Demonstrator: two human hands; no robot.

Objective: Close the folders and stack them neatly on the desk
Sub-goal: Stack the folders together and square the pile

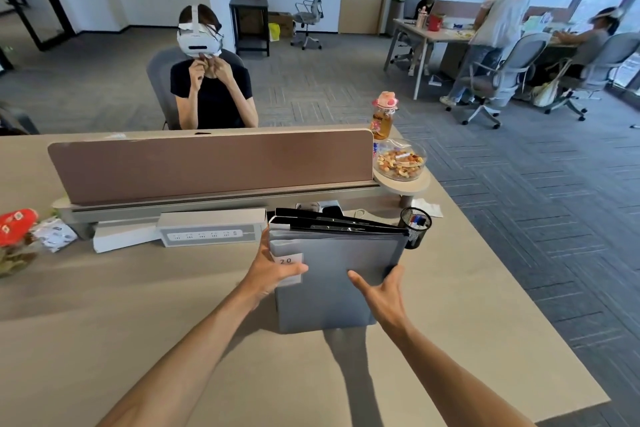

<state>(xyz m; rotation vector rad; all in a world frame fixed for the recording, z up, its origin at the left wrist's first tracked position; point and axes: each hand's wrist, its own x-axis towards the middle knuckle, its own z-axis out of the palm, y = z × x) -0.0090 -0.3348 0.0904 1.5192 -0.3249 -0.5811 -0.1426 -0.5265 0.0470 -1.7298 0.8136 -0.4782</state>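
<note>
A stack of folders [329,274] stands on edge on the beige desk [138,322], tilted toward me. The nearest one is grey-blue with a white label reading 20. Behind it show the black spines of other folders [332,224]. My left hand [273,270] grips the stack's left edge, thumb across the label. My right hand [382,295] holds the right edge, thumb lying on the front cover. The stack's bottom edge rests on the desk.
A black mesh pen cup [415,227] stands just right of the folders. A white power strip box [211,229] lies to their left, under a brown divider screen [214,166]. A bowl of nuts [400,161] sits on a small shelf. A person with a headset sits opposite.
</note>
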